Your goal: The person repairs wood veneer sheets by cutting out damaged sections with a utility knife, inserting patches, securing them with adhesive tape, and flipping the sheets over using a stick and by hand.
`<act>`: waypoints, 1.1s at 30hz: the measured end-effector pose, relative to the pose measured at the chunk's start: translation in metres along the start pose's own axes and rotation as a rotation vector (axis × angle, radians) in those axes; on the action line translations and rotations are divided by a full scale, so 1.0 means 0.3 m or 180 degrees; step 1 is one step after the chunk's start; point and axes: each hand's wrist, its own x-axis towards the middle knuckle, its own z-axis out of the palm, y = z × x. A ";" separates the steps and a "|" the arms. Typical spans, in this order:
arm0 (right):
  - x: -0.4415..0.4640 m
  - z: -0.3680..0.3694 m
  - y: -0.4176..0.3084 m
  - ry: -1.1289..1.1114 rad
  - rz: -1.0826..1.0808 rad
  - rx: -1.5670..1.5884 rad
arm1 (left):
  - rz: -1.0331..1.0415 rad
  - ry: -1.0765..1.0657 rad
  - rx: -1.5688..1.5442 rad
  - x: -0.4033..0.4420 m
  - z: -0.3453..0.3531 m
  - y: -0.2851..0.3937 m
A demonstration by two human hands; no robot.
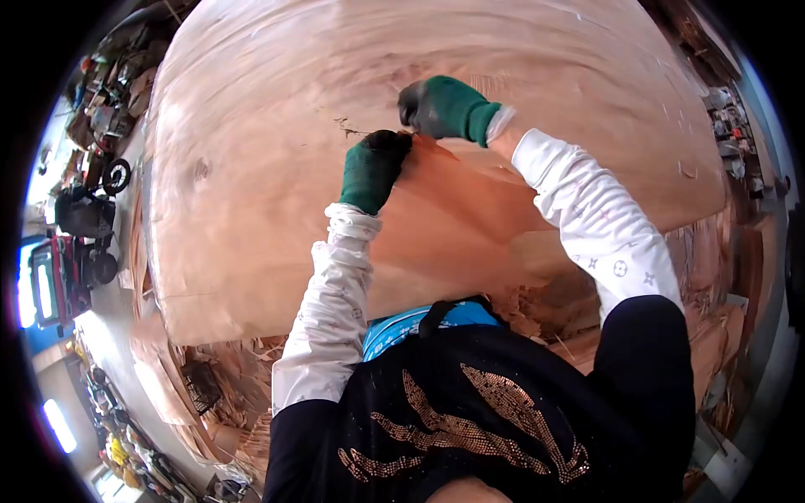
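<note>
A large stack of pale, thin wood veneer sheets [268, 226] spreads out in front of me. Over its near part lies a redder veneer piece [470, 205], its pointed upper end raised at my left hand. My left hand [375, 170], in a green glove with dark fingers, is closed on that end. Just above and to the right, my right hand [449, 109] in a matching glove has its fingers curled together; what they hold, if anything, is hidden. A small dark-edged split [348, 127] shows in the veneer left of my hands.
Torn veneer scraps [553, 314] lie between the stack and my body. A dark crate [201, 386] sits among scraps at lower left. A motorbike [88, 210] and a red vehicle [54, 281] stand farther left. Cluttered items [734, 126] line the right side.
</note>
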 end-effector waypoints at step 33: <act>-0.109 0.465 -0.050 0.0962 0.1623 0.1392 | -0.0542 0.0862 0.0757 0.556 -0.640 -0.690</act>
